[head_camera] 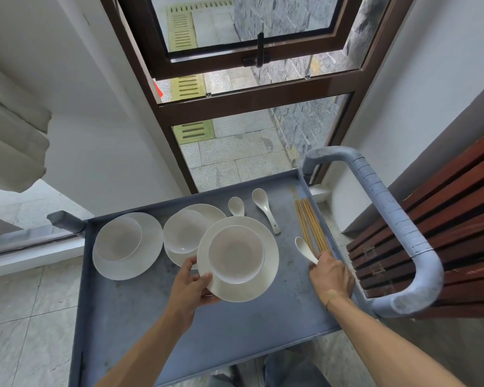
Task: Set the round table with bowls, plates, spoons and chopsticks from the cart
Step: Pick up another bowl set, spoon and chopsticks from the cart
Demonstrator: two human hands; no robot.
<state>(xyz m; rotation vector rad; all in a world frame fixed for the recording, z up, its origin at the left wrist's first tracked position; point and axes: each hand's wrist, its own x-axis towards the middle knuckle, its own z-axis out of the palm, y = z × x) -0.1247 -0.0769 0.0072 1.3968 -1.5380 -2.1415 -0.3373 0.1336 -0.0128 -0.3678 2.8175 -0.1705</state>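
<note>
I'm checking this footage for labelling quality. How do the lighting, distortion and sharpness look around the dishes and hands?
Head view: soft daylight from the window, faint shadows, no harsh glare on the held plate or its bowl. Wide-angle distortion bends the window frame and cart handle. The left hand, the right hand gripping a spoon and the chopsticks are reasonably sharp.

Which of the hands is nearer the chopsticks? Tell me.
Right. The right hand grips a spoon at the chopsticks' near ends; the left hand holds a plate further off.
</note>
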